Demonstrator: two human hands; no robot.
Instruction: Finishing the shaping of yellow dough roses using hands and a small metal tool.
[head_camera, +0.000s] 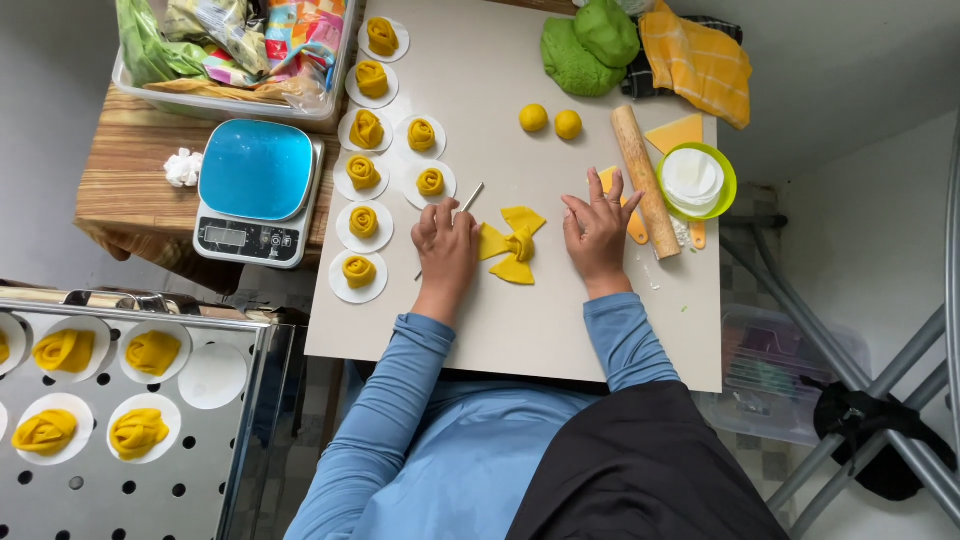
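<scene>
The left hand (446, 243) is gripping a thin stick (462, 205), its grip closed around it, right beside the yellow dough (513, 245) lying pinched into a bow shape on the desk (560, 330). The right hand (598, 232) is resting flat, fingers spread, grip holding nothing, just right of the dough and near a rolling pin (645, 180). Rolled dough roses (363, 221) are sitting on paper rounds to the left.

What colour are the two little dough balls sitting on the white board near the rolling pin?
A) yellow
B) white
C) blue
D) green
A: the two little dough balls are yellow, lying on the white board left of the rolling pin, while the green dough is one big lump farther back.
</scene>
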